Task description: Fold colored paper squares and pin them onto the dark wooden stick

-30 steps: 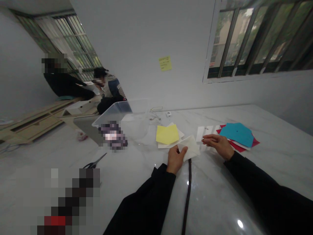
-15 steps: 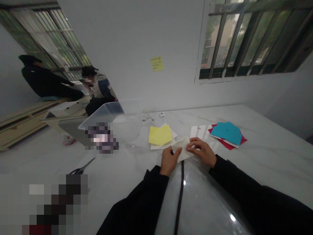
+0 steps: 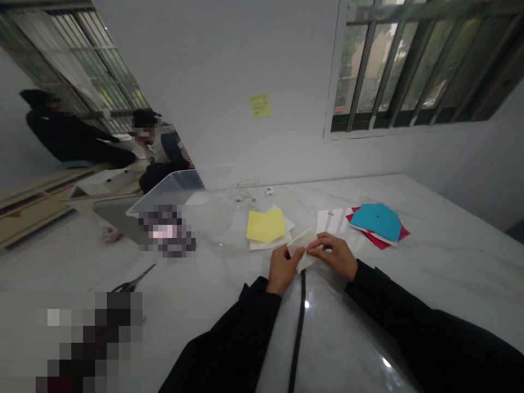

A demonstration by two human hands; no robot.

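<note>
Both my hands pinch a small folded piece of white paper [image 3: 302, 248] above the marble table, my left hand [image 3: 282, 269] at its lower left and my right hand [image 3: 331, 255] at its right. Just beyond them, a yellow paper square [image 3: 266, 226] lies on loose white sheets [image 3: 271, 244]. Farther right, a blue paper sheet [image 3: 375, 220] rests on red paper [image 3: 382, 242]. A dark cord [image 3: 300, 327] hangs down below my hands.
A clear plastic box [image 3: 172, 194] stands on the marble table [image 3: 450, 245] at the far left, beside a pixelated object [image 3: 166, 232]. Scissors [image 3: 133, 282] lie nearer me. A thin cable [image 3: 244, 191] lies at the back. Two seated people [image 3: 158, 144] are beyond the table.
My right hand has moved left from beside the white paper and now pinches it. The view has swung slightly, shifting the table items left.
</note>
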